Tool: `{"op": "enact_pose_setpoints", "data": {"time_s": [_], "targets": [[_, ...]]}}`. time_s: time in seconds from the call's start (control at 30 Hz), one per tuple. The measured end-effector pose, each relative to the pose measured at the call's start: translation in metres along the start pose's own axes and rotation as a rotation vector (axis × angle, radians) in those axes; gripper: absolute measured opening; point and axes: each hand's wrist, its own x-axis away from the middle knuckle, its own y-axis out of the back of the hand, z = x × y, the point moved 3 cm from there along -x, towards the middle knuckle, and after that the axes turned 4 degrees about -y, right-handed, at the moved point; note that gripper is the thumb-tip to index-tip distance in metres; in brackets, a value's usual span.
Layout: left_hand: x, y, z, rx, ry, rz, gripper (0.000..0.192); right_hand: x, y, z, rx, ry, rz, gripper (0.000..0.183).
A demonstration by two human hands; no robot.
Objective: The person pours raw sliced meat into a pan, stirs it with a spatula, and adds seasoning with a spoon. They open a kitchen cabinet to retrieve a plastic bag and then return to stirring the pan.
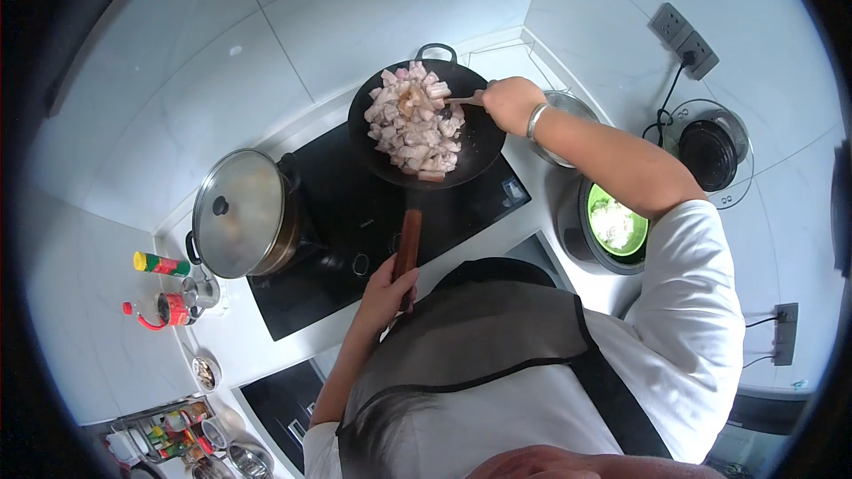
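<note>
A black wok [482, 153] with a wooden handle sits on the black glass cooktop [346, 219]. Pieces of pale, partly cooked meat [416, 140] fill its left part, with a small brown patch among them. My left hand [391, 289] grips the wok's wooden handle [411, 239]. Over the wok's right rim, my right hand [512, 105] is closed around the handle of a cooking utensil [462, 100]; its working end is among the meat, so its kind cannot be told. A silver bangle circles my right wrist.
Left of the wok stands a pot with a glass lid [236, 213]. Bottles [174, 309] and a metal pitcher [200, 293] are at the left wall. A strainer [566, 106] and a green bowl of pale food [619, 249] lie right. A seasoning rack [166, 429] is lower left.
</note>
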Motion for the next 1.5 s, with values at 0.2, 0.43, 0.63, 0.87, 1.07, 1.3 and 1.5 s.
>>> {"op": "enact_pose_setpoints", "data": {"time_s": [0.2, 0.43, 0.63, 0.87, 1.07, 1.3, 1.5], "targets": [[0.002, -0.003, 0.001, 0.018, 0.018, -0.016, 0.036, 0.025, 0.035, 0.005, 0.134, 0.126, -0.05, 0.016], [0.001, 0.0, 0.001, 0.017, 0.012, -0.018, 0.039, 0.038, 0.074, 0.017, 0.24, 0.223, -0.038, 0.021], [0.0, 0.004, 0.012, 0.056, -0.004, -0.007, 0.045, 0.009, 0.112, 0.011, 0.257, 0.103, 0.056, 0.011], [0.003, 0.002, 0.012, 0.056, 0.001, -0.022, 0.048, -0.034, 0.085, -0.022, 0.017, -0.088, 0.765, 0.028], [0.001, 0.003, 0.01, 0.055, -0.009, -0.017, 0.045, -0.015, -0.019, -0.013, -0.447, 0.03, 0.457, 0.027], [0.002, 0.002, 0.01, 0.028, -0.006, -0.02, 0.037, 0.03, -0.072, 0.021, -0.619, -0.143, 0.109, 0.024], [0.001, -0.004, 0.006, 0.007, -0.031, -0.015, 0.017, 0.035, -0.07, 0.024, -0.631, -0.127, 0.117, 0.025]]}}
